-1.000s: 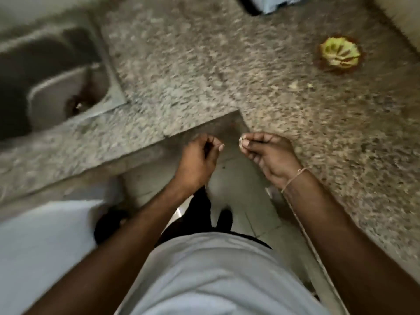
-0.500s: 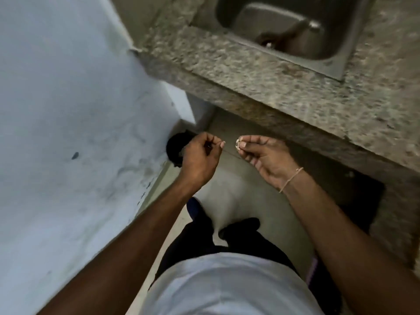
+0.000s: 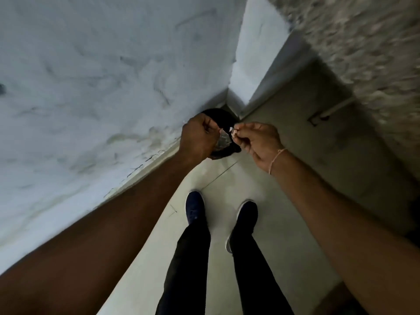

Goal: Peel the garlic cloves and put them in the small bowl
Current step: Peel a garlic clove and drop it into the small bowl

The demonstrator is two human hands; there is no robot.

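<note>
Pinching a small pale garlic clove (image 3: 232, 131) between thumb and fingertips, the right hand (image 3: 259, 142) is holding it above a dark bin (image 3: 223, 117) on the floor. The left hand (image 3: 200, 138) is curling closed just beside the pinch, apparently gripping loose skin. The clove's long axis cannot be told. No small bowl is showing in view.

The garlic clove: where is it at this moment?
In the head view the garlic clove is pinched at the fingertips of the right hand, near the frame's middle, close beside the left hand and above the dark round bin by the wall.
</note>
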